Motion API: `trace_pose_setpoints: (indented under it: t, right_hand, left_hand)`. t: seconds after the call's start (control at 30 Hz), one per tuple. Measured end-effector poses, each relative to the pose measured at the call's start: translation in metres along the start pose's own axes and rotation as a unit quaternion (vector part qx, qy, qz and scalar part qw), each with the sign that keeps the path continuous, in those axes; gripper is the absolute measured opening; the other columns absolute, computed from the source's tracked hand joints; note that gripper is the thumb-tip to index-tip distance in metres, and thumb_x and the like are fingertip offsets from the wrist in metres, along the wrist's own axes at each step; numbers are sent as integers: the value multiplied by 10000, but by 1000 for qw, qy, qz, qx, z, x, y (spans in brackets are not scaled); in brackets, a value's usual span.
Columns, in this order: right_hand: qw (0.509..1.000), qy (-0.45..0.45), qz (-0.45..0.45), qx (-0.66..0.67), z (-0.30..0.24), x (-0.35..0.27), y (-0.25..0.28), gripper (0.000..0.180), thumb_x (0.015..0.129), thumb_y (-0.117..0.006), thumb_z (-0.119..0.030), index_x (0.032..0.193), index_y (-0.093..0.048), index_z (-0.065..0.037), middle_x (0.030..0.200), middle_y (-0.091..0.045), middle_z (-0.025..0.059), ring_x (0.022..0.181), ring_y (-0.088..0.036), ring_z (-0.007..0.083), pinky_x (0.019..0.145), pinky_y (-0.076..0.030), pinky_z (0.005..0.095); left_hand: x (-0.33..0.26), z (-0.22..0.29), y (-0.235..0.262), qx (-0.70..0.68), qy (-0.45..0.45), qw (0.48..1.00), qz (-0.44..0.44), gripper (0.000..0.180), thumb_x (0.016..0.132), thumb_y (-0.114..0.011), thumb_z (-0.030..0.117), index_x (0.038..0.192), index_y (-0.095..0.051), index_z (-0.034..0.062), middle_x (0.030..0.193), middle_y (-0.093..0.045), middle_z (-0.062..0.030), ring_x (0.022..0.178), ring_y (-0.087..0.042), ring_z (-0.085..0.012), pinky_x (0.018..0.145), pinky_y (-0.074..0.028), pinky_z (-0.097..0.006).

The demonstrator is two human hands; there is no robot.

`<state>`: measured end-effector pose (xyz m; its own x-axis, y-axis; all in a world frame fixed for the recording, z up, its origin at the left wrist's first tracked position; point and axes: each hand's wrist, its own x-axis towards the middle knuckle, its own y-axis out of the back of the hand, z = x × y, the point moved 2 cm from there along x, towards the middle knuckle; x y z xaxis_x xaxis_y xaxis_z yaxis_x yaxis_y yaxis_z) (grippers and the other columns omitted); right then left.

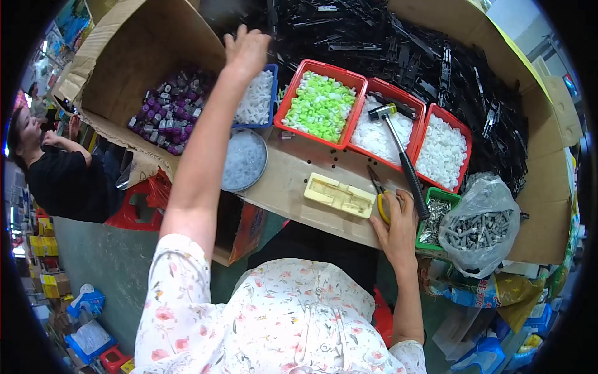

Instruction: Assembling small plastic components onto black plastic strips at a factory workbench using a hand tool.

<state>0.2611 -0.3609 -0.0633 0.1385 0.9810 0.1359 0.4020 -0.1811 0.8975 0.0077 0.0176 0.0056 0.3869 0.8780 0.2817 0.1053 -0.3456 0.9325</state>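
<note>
Pale yellow rectangular plastic fixture (339, 194), slotted along its top, lies on the brown surface (289, 181) in front of the person; no part seen seated in it. Just right of it, pliers with yellow handles (381, 209), tips pointing away.

Right hand (398, 230): low over the pliers, fingers bent at the handles; whether they grip, cannot tell. Left hand (248, 53): far forward, fingers apart, seemingly empty, above the far edge of a blue plastic tray of white pieces (274, 93), beside a heap of long black parts (398, 53). Hands well apart.

Step in hand, judged from the pose: a reach for a part (which kind, unclear). The next move calls for a pinch on one piece, kept clear of its neighbours.

Farther out: red plastic tray of lime-green and white caps (311, 138); black-handled hammer (409, 171) lying across another red tray; clear plastic bag of grey metal pieces (479, 230) beside a small green tray (431, 247). Far left, a co-worker in black (68, 181).
</note>
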Motion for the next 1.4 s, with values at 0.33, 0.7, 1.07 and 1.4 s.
trace_pose_setpoints:
  t: [0.33, 0.7, 1.07, 1.4]
  right_hand:
    - [999, 28, 23, 10, -13, -4, 8, 532, 785, -760, -38, 1277, -557, -21, 1324, -474, 208, 1199, -504, 397, 974, -450, 477]
    - [980, 75, 172, 67, -47, 17, 22, 570, 802, -740, 16, 1341, -559, -21, 1303, -498, 200, 1157, -545, 354, 974, -460, 410]
    - [979, 146, 142, 17, -34, 17, -13, 222, 779, -739, -18, 997, -712, -50, 940, -643, 74, 869, -611, 268, 750, -464, 392]
    - [976, 182, 58, -103, -42, 13, -17, 355, 747, -687, -42, 1100, -673, -14, 1054, -614, 61, 962, -602, 228, 813, -431, 379]
  left_hand:
    - [10, -39, 11, -16, -52, 990, 132, 268, 800, -652, -5, 992, -778, 133, 971, -691, -50, 1053, -623, -257, 906, -494, -386]
    - [-114, 86, 77, -310, -187, 905, 222, 193, 759, -734, 46, 924, -755, 144, 890, -697, -48, 808, -694, -237, 684, -554, -342]
    - [-235, 145, 36, -431, -267, 854, 116, 254, 756, -700, 41, 1010, -702, 45, 1051, -685, -99, 1102, -644, -313, 886, -521, -445]
    - [-259, 136, 11, -407, -236, 877, 93, 303, 814, -682, 71, 1108, -692, -2, 1153, -676, -126, 1200, -604, -316, 980, -490, -461]
